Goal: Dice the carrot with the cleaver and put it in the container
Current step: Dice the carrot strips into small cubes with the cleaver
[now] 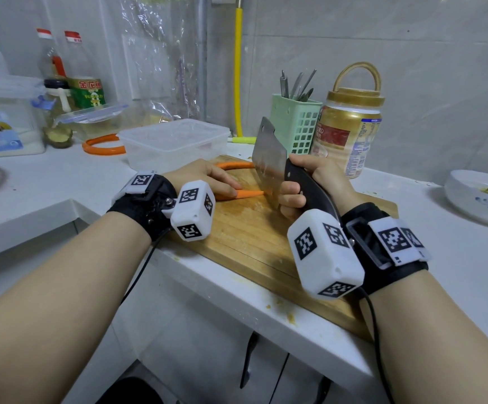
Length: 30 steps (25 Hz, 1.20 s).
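two hands, left hand (205,177), right hand (309,185), one cleaver (269,158), two carrot pieces (234,165) (248,194), one cutting board (251,237), one clear container (175,142) at 11 o'clock, one gold-lidded jar (350,132), one green utensil basket (295,126)

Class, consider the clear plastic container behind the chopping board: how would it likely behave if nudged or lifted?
The clear plastic container looks thin-walled and empty, so probably light and apt to slide on the smooth white counter. Its low, wide shape suggests it is unlikely to tip. The walls may flex a little when gripped.
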### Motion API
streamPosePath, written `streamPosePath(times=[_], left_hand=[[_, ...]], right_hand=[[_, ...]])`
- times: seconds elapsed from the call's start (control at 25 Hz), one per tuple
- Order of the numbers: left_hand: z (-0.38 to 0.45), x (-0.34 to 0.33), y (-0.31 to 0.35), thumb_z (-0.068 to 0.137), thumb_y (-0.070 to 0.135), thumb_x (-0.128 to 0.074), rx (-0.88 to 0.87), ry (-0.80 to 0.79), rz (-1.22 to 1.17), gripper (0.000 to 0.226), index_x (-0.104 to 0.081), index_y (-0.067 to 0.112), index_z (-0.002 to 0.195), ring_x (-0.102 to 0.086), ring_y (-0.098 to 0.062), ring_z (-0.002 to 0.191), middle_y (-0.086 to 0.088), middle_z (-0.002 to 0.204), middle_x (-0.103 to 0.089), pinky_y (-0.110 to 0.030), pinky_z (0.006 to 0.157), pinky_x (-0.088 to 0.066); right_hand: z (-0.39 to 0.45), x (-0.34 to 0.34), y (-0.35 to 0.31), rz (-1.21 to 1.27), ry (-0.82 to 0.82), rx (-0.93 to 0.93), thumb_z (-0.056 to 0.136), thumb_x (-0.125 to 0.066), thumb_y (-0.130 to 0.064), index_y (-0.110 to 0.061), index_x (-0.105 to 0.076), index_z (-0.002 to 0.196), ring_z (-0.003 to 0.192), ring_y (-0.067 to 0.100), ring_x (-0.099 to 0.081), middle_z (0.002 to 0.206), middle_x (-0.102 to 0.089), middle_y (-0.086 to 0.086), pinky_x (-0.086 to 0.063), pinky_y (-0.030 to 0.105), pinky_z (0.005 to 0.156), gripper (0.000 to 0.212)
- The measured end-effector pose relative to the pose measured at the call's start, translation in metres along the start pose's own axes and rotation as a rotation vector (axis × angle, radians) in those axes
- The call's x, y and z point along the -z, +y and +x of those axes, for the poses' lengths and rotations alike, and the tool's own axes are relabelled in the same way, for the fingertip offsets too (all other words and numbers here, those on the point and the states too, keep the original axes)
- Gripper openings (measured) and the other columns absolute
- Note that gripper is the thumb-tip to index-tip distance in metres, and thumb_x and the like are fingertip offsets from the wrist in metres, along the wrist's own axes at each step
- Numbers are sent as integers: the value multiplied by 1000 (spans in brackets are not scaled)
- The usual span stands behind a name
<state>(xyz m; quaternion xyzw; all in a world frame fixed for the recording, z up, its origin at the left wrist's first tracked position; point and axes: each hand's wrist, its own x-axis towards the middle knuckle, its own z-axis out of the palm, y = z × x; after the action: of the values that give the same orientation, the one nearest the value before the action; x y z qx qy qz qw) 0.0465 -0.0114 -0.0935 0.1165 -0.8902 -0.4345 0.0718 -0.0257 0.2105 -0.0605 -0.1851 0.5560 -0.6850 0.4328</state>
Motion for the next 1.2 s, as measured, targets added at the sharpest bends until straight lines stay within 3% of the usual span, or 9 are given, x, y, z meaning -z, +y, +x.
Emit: streamPosePath(times=[0.4, 0.84, 1.2], left_hand=[[4, 1, -5, 81, 23, -76, -4, -11, -19, 15, -78, 26, 96, -57, -2, 114, 20, 111, -69, -30, 111, -35], [0, 1, -1, 81, 24, -76, -13, -30, -7, 14, -78, 28, 94, -58, -2, 112, 20, 109, -69, -29, 110, -37], [0, 0, 0, 82, 22, -76, -16, -16, -6, 13, -77, 27, 94, -58, 1, 108, 22, 104, -69, -25, 105, -37]], right_hand=[[3, 0, 2, -13, 14, -48, 98, -39, -34, -13, -37, 84, 32, 14, -35, 46, -38, 2, -19, 26, 53, 26], [8, -1, -3, -51, 42, -95, 97, -43, -33, -15, -32, 111, 31, 16, -36, 48, -42, 6, -33, 15, 38, 25], [7, 4, 3, -5, -8, -47, 97, -40, -34, -12, -35, 100, 31, 14, -37, 46, -40, 2, -25, 18, 43, 22]])
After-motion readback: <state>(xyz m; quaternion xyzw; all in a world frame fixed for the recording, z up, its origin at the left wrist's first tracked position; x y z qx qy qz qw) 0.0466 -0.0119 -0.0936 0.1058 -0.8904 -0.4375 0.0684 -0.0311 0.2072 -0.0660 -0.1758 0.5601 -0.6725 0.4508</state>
